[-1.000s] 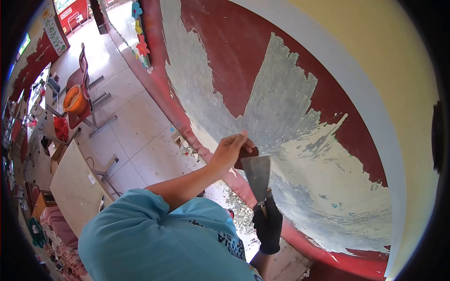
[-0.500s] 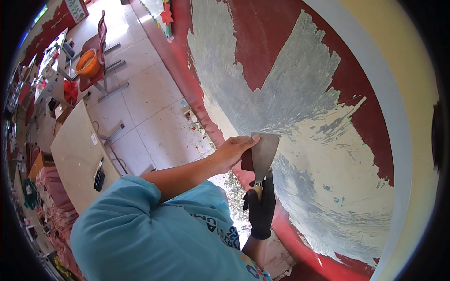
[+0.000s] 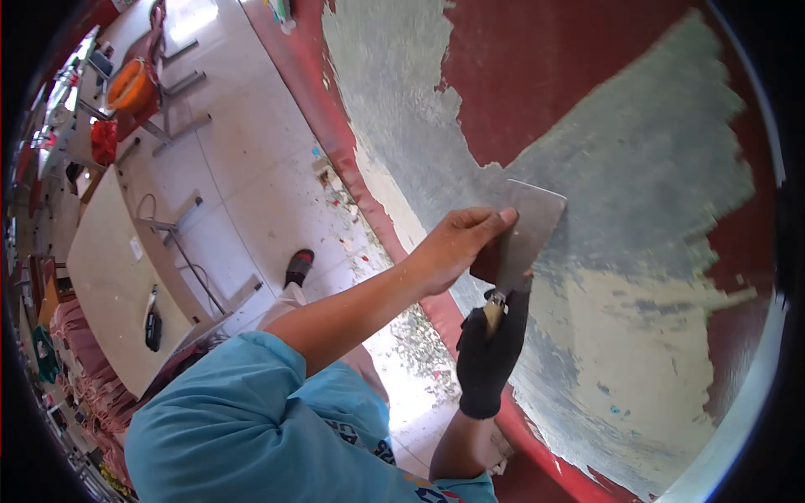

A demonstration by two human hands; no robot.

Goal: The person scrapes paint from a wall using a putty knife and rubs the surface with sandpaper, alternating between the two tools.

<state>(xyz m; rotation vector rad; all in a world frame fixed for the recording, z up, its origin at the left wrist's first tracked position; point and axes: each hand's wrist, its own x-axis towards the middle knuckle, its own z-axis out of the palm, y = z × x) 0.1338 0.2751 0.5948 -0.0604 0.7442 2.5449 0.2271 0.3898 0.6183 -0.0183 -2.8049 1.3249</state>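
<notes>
From the head camera, my only feed, I look down on a broad steel paint scraper (image 3: 537, 222) in front of a partly stripped wall (image 3: 579, 75). My gloved right hand (image 3: 493, 352), between six and seven o'clock from the blade, has its fingers wrapped around the wooden handle (image 3: 495, 312), with the index finger reaching up towards the steel. My bare left hand (image 3: 457, 251), at about half past eight, pinches a dark red flat piece (image 3: 486, 267), partly hidden behind the blade; its thumb lies right at the scraper's side. I cannot tell what the piece is, nor whether the blade's front edge meets the wall.

To handle this well, I judge that the gloved grip should carry the control, wrist firm and handle in line with the forearm. The unprotected thumb belongs on the flat of the steel or on the red piece, clear of corners. Holding the two pieces flat against each other should stop the blade twisting.

Red paint shows between twelve and one o'clock, a grey patch (image 3: 637, 168) at two. Paint chips (image 3: 419, 344) litter the floor towards seven, so footing there wants care. A table (image 3: 105, 260) stands at nine, an orange bucket (image 3: 130, 85) at ten.
</notes>
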